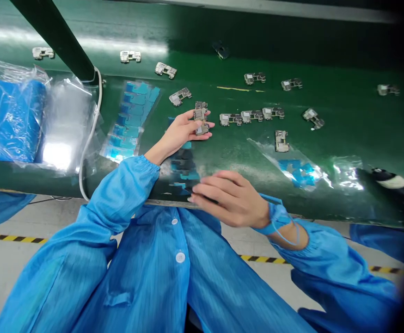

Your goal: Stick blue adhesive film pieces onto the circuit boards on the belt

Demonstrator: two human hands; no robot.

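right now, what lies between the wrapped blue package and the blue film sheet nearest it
Head view: clear plastic and the white cable; the green post's foot stands farther back.

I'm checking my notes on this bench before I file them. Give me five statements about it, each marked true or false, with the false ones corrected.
1. The left hand holds a board. True.
2. The strap is on the left wrist. False: the strap is on the right wrist.
3. Three boards lie side by side in a row to the right of the left hand. True.
4. The blue pack lies at the right end of the bench. False: the blue pack lies at the left end.
5. The right hand is nearer the bench's front edge than the left hand. True.
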